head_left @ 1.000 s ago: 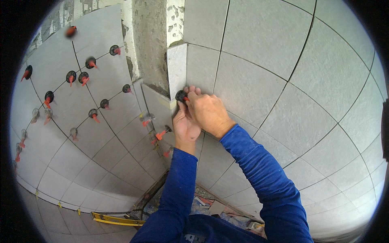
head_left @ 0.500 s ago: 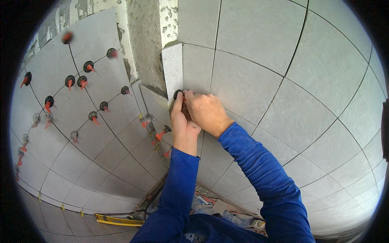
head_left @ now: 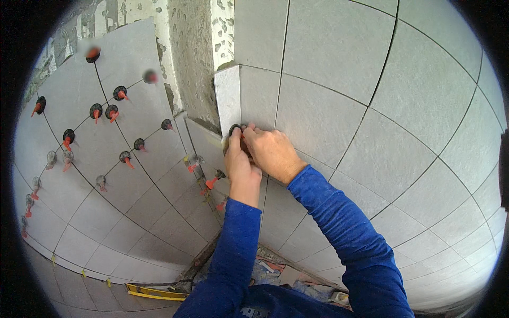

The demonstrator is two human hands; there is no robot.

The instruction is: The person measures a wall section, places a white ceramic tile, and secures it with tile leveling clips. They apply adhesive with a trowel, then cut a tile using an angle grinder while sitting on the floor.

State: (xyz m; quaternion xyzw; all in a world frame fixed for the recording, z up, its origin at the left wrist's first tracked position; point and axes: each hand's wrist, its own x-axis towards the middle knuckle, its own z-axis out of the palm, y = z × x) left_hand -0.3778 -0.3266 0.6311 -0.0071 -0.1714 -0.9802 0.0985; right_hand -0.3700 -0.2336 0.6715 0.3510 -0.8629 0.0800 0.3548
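Observation:
Both hands meet at a tile leveling clip [head_left: 235,129] with a black round base, at the lower end of a narrow light tile strip [head_left: 228,100] on the corner edge. My left hand [head_left: 243,172] has its fingers closed round the clip from below. From the right, my right hand [head_left: 271,151] pinches the clip's red part, which the fingers mostly cover. Just below and to the left, another tile leveling clip [head_left: 214,179] with a red handle sticks out of the joint. Grey wall tiles [head_left: 323,106] lie behind my right hand.
Several black-and-red leveling clips [head_left: 96,111] stand along the joints of the left tiled wall [head_left: 127,206]. Bare rough concrete [head_left: 191,58] runs up the corner. Below lie a yellow spirit level [head_left: 154,292] and rubble [head_left: 286,275].
The whole view has shifted slightly, so the walls and hands sit a little lower. Both hands stay at the same clip, the fingers moving only a little.

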